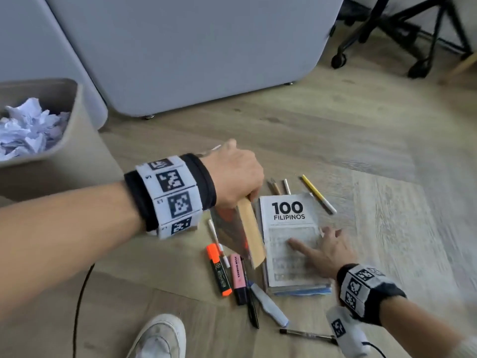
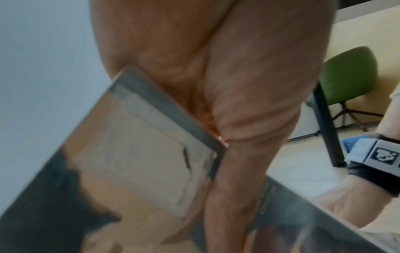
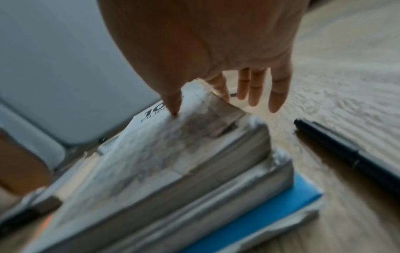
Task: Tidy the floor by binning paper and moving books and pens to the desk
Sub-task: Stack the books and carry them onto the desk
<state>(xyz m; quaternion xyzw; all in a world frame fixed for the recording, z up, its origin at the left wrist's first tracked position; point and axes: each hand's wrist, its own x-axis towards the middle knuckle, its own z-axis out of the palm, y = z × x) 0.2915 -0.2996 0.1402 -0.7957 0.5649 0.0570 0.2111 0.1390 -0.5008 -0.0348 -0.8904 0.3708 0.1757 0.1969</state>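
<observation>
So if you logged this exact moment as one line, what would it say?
left hand: grips tilted book | right hand: open on book stack | pens: on floor | bin: crumpled paper inside

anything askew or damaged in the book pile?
The stack is stepped, not squared. The bottom blue book juts out, its wrapping looking torn at the corner. The left hand holds another book tilted on edge beside it.
</observation>
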